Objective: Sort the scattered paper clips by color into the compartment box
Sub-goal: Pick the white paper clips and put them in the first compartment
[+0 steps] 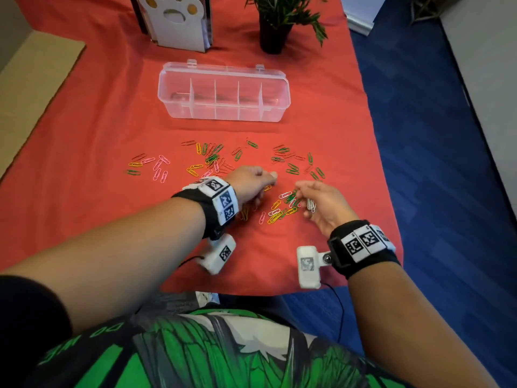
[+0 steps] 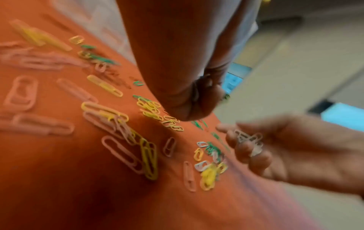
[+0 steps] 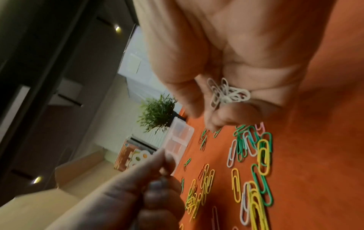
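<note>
White paper clips bunched in curled right hand, left hand pinched shut on something too small to tell. Clear compartment box straight beyond both hands, long axis crosswise, five empty compartments, left hand slightly nearer. Dozens of green, yellow, pink, red clips strewn on tabletop short of box; count uncertain.

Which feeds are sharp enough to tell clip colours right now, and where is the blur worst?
Head view: even light, sharpest; the scattered clips read by colour, with slight blur on the left hand. Left wrist view: heavy motion blur, near clips smeared. Right wrist view: the white clips in the right hand are crisp; background dim, foreground fingers soft.
</note>
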Demonstrator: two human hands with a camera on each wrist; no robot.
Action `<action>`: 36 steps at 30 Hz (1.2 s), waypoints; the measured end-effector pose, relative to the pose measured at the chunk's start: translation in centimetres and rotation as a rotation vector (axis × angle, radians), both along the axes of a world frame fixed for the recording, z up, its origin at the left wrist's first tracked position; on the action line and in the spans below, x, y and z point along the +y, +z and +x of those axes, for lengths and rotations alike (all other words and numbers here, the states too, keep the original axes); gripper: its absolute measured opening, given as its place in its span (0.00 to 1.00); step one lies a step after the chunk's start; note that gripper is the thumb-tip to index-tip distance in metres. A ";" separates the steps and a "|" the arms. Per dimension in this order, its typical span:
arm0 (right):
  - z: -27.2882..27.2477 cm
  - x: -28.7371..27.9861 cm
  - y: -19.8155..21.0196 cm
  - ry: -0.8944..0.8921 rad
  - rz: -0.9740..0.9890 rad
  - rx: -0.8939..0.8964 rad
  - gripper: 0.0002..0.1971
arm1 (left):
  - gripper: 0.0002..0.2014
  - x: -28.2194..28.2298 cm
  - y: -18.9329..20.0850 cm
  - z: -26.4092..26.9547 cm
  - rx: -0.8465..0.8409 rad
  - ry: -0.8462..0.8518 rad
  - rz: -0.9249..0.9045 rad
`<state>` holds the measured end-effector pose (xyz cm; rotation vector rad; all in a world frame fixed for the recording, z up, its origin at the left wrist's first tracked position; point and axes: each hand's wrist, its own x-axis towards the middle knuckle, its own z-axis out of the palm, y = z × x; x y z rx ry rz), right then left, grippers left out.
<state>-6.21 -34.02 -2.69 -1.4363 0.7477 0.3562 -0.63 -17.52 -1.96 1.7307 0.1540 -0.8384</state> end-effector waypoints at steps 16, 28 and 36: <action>-0.5 -1.6 -0.7 0.403 -0.797 0.061 0.07 | 0.11 -2.6 -2.0 1.2 -0.665 -0.541 0.612; 0.2 2.3 -0.4 0.739 -1.134 -0.033 0.10 | 0.07 -1.1 -1.4 0.1 -0.357 -0.302 0.416; -0.4 1.8 0.0 0.722 -1.159 0.000 0.09 | 0.12 1.0 0.2 -0.8 0.338 0.153 -0.251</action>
